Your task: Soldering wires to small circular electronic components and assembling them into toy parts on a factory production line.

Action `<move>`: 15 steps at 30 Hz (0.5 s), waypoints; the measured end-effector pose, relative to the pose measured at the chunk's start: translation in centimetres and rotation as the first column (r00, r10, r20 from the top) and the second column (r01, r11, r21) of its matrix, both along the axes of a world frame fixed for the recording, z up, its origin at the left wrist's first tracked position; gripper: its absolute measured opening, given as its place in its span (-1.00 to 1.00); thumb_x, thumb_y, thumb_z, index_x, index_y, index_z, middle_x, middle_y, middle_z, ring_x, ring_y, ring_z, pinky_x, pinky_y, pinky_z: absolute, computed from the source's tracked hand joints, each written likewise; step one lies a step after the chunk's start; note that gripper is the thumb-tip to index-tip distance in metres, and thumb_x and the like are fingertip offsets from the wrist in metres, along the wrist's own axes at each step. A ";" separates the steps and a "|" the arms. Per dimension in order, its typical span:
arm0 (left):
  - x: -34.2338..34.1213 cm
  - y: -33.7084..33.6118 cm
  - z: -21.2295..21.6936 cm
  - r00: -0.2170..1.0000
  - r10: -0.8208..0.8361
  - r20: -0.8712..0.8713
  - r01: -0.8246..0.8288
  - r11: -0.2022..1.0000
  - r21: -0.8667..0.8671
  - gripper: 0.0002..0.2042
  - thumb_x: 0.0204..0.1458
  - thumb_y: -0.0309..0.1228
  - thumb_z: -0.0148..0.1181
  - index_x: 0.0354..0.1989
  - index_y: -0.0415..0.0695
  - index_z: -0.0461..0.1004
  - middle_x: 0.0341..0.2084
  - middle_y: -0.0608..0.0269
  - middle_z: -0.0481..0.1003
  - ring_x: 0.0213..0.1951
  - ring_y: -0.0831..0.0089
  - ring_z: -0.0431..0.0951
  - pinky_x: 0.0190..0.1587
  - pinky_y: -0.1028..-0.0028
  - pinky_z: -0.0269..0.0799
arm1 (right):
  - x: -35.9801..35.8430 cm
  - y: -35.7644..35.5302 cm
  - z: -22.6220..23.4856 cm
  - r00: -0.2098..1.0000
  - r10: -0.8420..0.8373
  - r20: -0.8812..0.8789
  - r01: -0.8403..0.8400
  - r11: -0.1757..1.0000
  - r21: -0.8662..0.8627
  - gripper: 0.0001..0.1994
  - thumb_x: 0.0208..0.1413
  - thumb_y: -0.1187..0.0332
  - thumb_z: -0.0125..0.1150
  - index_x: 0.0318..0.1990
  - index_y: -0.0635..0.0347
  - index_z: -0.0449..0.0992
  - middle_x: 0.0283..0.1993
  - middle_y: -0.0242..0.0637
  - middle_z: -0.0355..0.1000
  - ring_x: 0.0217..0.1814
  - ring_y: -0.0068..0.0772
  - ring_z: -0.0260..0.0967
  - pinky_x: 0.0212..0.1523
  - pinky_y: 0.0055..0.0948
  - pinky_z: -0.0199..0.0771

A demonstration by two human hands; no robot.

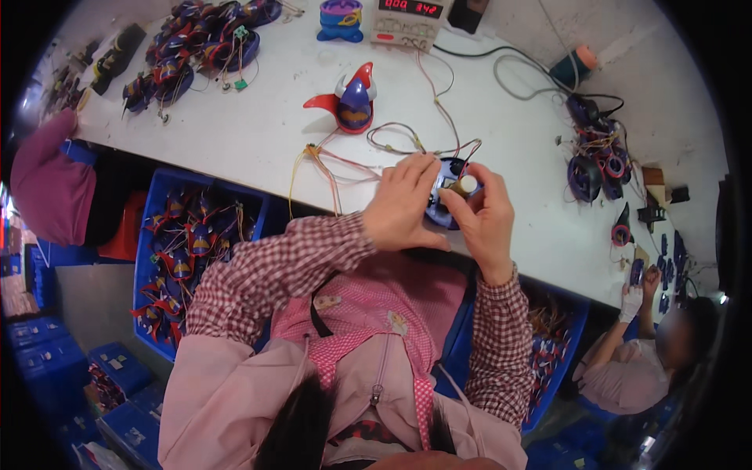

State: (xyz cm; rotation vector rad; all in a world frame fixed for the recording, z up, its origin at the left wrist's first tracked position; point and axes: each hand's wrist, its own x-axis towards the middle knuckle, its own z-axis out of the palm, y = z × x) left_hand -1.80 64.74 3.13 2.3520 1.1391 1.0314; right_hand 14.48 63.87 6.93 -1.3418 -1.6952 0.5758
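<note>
Close to the table's near edge, my left hand [401, 202] holds a dark blue rounded part [444, 217] steady, its fingers along the left side and its thumb near the lower end. My right hand [489, 215] pinches a small round piece with a pale end [468, 184] between thumb and fingers, over that part. My fingers hide much of both. Thin red and black wires [467, 153] run away from the part. Beyond my hands stands a blue toy figure [354, 110] with red horn-like ends. A bundle of coloured wires [313, 150] lies left of my hands.
A power supply with a red display [407, 22] and a blue container [340, 23] stand at the back. Toy parts [207, 47] are heaped far left, more [595, 157] lie right. Blue bins [146, 258] flank me. A co-worker [634, 360] works at right; a purple sleeve [51, 180] shows left.
</note>
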 end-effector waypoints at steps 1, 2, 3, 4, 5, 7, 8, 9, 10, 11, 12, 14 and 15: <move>1.1 0.7 -0.9 0.999 0.006 -0.047 -0.006 1.000 0.016 -0.04 -0.41 0.00 0.40 0.12 -0.38 0.11 0.08 -0.15 0.16 0.15 -0.01 0.13 0.15 0.14 0.06 | 0.0 0.4 -0.5 1.000 -0.001 -0.015 0.001 1.000 -0.017 -0.60 -0.11 0.46 0.34 -0.08 0.29 0.37 -0.24 -0.24 0.36 -0.50 -0.54 0.29 -0.54 -0.55 0.31; 1.7 1.3 -1.5 0.995 0.019 -0.096 -0.016 0.999 0.031 -0.01 -0.44 0.03 0.40 0.13 -0.38 0.10 0.08 -0.14 0.16 0.15 -0.01 0.13 0.15 0.12 0.04 | -0.1 0.7 -0.9 0.999 0.002 -0.033 -0.003 0.999 -0.034 -0.62 -0.12 0.44 0.34 -0.11 0.27 0.40 -0.28 -0.21 0.36 -0.49 -0.47 0.33 -0.54 -0.50 0.33; 2.2 1.8 -2.0 0.989 0.033 -0.146 -0.026 0.999 0.045 0.02 -0.46 0.06 0.40 0.14 -0.39 0.09 0.08 -0.14 0.16 0.15 -0.01 0.13 0.14 0.11 0.03 | 0.1 1.1 -1.4 0.999 0.009 -0.033 -0.010 1.000 -0.020 -0.62 -0.12 0.44 0.34 -0.11 0.27 0.40 -0.28 -0.21 0.36 -0.49 -0.47 0.33 -0.54 -0.50 0.33; 2.6 2.1 -2.1 0.988 0.035 -0.149 -0.028 0.998 0.052 0.02 -0.46 0.06 0.40 0.14 -0.39 0.09 0.08 -0.14 0.16 0.15 -0.01 0.13 0.14 0.11 0.03 | 0.3 1.2 -2.0 1.000 0.004 0.030 -0.005 1.000 0.025 -0.67 -0.10 0.43 0.33 -0.15 0.27 0.41 -0.30 -0.21 0.36 -0.47 -0.43 0.36 -0.53 -0.47 0.35; 2.9 2.3 -2.3 0.992 0.020 -0.124 -0.016 0.999 0.036 0.04 -0.48 0.04 0.40 0.15 -0.38 0.07 0.08 -0.14 0.16 0.15 0.00 0.13 0.13 0.10 0.03 | 0.4 1.3 -2.5 0.996 -0.004 0.092 -0.002 0.998 0.067 -0.71 -0.09 0.42 0.32 -0.19 0.27 0.42 -0.33 -0.21 0.37 -0.45 -0.39 0.38 -0.52 -0.45 0.36; 3.2 2.6 -2.5 0.997 -0.002 -0.071 0.002 1.000 -0.003 0.07 -0.52 0.02 0.42 0.17 -0.37 0.05 0.08 -0.15 0.16 0.14 0.03 0.14 0.12 0.10 0.04 | 0.5 1.4 -2.7 0.989 -0.006 0.150 -0.010 0.994 0.107 -0.75 -0.07 0.42 0.30 -0.23 0.26 0.43 -0.35 -0.21 0.37 -0.44 -0.35 0.41 -0.52 -0.42 0.37; 3.3 2.6 -2.5 0.997 0.007 -0.073 -0.008 1.000 -0.004 0.07 -0.52 0.02 0.42 0.17 -0.37 0.05 0.08 -0.15 0.16 0.14 0.03 0.14 0.12 0.10 0.04 | 0.4 1.4 -2.4 0.980 0.004 0.197 -0.032 0.990 0.139 -0.79 -0.05 0.43 0.28 -0.26 0.27 0.43 -0.36 -0.22 0.37 -0.43 -0.38 0.39 -0.49 -0.45 0.38; 3.3 2.6 -2.5 0.996 0.017 -0.084 -0.020 0.999 -0.027 0.07 -0.52 0.01 0.42 0.18 -0.37 0.05 0.08 -0.14 0.16 0.14 0.04 0.15 0.11 0.12 0.04 | 0.3 1.2 -2.0 0.970 0.012 0.244 -0.055 0.984 0.170 -0.84 -0.02 0.44 0.25 -0.30 0.27 0.43 -0.38 -0.24 0.37 -0.43 -0.41 0.38 -0.46 -0.49 0.38; 3.3 2.6 -2.4 0.995 0.028 -0.093 -0.033 0.998 -0.050 0.07 -0.52 0.01 0.42 0.18 -0.37 0.05 0.07 -0.14 0.16 0.14 0.04 0.15 0.11 0.13 0.05 | 0.2 1.1 -1.8 0.956 0.019 0.292 -0.081 0.976 0.201 -0.88 0.00 0.46 0.22 -0.33 0.28 0.43 -0.39 -0.25 0.37 -0.43 -0.44 0.36 -0.43 -0.53 0.38; 3.2 2.5 -2.4 0.994 0.039 -0.102 -0.046 0.996 -0.072 0.06 -0.52 0.00 0.42 0.18 -0.37 0.05 0.07 -0.13 0.17 0.14 0.05 0.15 0.10 0.14 0.05 | 0.3 0.6 -1.9 0.956 0.030 0.292 -0.092 0.975 0.202 -0.88 0.00 0.46 0.22 -0.33 0.28 0.43 -0.39 -0.25 0.37 -0.43 -0.44 0.36 -0.43 -0.53 0.38; 3.3 2.8 -2.2 0.994 0.051 -0.098 -0.057 0.996 -0.064 0.06 -0.52 0.00 0.42 0.18 -0.37 0.05 0.07 -0.13 0.17 0.14 0.05 0.15 0.10 0.14 0.05 | 0.7 0.3 -1.7 0.974 0.020 0.226 -0.077 0.966 0.248 -0.89 0.01 0.45 0.20 -0.33 0.28 0.43 -0.39 -0.25 0.38 -0.43 -0.44 0.36 -0.43 -0.52 0.38; 3.3 2.9 -2.1 0.995 0.044 -0.092 -0.048 0.998 -0.046 0.06 -0.52 0.04 0.40 0.17 -0.38 0.05 0.05 -0.12 0.18 0.11 0.05 0.17 0.09 0.14 0.04 | 1.8 0.4 -1.5 0.996 0.020 0.082 -0.047 0.941 0.334 -0.89 0.03 0.44 0.17 -0.33 0.28 0.43 -0.39 -0.26 0.38 -0.44 -0.42 0.35 -0.43 -0.49 0.37; 2.9 2.5 -2.2 0.995 0.046 -0.091 -0.050 0.998 -0.049 0.06 -0.51 0.07 0.38 0.16 -0.38 0.05 0.04 -0.11 0.19 0.10 0.05 0.17 0.08 0.14 0.04 | 2.8 0.6 -0.6 0.989 -0.100 0.111 0.049 0.919 0.390 -0.90 0.05 0.44 0.16 -0.35 0.28 0.42 -0.42 -0.27 0.39 -0.46 -0.43 0.36 -0.46 -0.49 0.37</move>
